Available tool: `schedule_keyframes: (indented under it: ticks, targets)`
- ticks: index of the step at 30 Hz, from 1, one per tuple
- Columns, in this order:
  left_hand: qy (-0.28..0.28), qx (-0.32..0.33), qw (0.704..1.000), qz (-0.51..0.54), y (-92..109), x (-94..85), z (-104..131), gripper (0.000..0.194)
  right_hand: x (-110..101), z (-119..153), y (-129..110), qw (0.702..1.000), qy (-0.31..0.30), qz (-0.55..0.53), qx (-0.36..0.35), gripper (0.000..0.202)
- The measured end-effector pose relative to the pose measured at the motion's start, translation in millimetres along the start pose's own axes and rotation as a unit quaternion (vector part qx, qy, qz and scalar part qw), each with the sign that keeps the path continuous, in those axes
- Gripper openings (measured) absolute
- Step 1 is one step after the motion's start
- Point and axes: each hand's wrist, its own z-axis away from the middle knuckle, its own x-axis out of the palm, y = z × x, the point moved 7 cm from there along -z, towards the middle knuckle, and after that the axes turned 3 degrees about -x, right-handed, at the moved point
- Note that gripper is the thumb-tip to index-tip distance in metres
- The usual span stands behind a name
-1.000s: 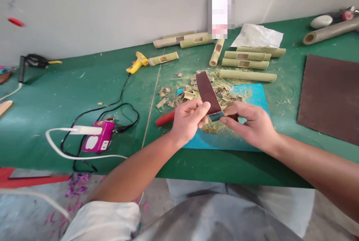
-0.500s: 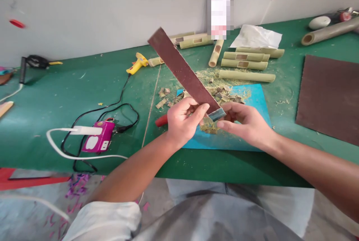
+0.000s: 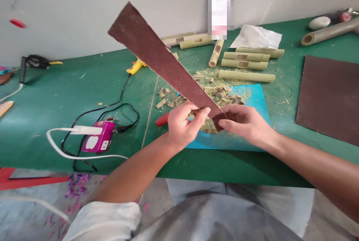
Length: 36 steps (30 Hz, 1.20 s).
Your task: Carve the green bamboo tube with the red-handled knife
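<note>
A long dark brown strip of sandpaper (image 3: 165,63) slants from upper left down to my hands, raised above the table. My left hand (image 3: 186,123) pinches it near its lower part, thumb on top. My right hand (image 3: 245,123) has thumb and fingers closed on its lower right end. Below the hands lies a blue sheet (image 3: 252,136), strewn with bamboo chips (image 3: 224,97) and yellowish dust. Just left of my left hand a red handle (image 3: 162,120) shows in part.
Cut bamboo tubes (image 3: 246,75) and a white tissue (image 3: 248,37) lie behind the sheet. A large brown sandpaper sheet (image 3: 328,98) is at right. Leftward are a yellow glue gun (image 3: 136,67), black cable and a magenta power box (image 3: 99,136). A phone-like screen (image 3: 220,11) leans on the wall.
The strip's upper end has come closer and swung up and left. Its folded blue-grey lower end now shows brown and bends downward. My right thumb and fingers have closed on that end.
</note>
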Motion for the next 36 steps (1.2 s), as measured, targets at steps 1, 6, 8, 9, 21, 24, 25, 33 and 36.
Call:
schedule_keyframes:
  ticks: [1,6,8,9,21,24,25,33,36]
  targets:
    - [-0.003,-0.035,0.998,0.048,-5.2,0.7,-0.8,0.025,0.3,0.2,0.9,1.0,-0.005,0.01,0.0,0.028]
    - [-0.009,-0.155,0.969,0.191,-23.7,5.7,-3.6,0.031,-0.9,1.5,-1.0,0.996,-0.016,0.086,-0.03,0.031]
    - [-0.017,-0.18,0.961,0.21,-27.6,8.1,-3.8,0.036,-2.1,1.8,-2.3,0.994,-0.008,0.1,-0.04,0.034]
    - [-0.028,-0.189,0.958,0.212,-28.6,10.1,-3.7,0.039,-2.4,1.9,-2.6,0.994,-0.004,0.106,-0.041,0.035]
    - [-0.102,-0.243,0.958,0.112,-27.5,15.0,-3.0,0.048,-2.8,0.3,-0.9,0.99,-0.023,0.139,0.012,0.033]
    - [-0.125,-0.241,0.957,0.1,-25.2,16.6,-3.1,0.047,-3.8,0.2,-1.5,0.989,-0.037,0.139,0.026,0.032]
    - [-0.131,-0.244,0.956,0.098,-24.8,17.3,-2.7,0.047,-3.8,0.3,-2.0,0.989,-0.041,0.139,0.03,0.032]
    - [-0.077,-0.246,0.962,0.09,-41.1,-4.9,-12.2,0.041,-0.3,4.7,0.7,0.979,-0.067,0.179,0.063,0.029]
    - [0.041,-0.221,0.969,0.099,-54.6,-33.8,-28.6,0.04,-6.3,6.1,1.6,0.982,-0.041,0.174,0.058,0.032]
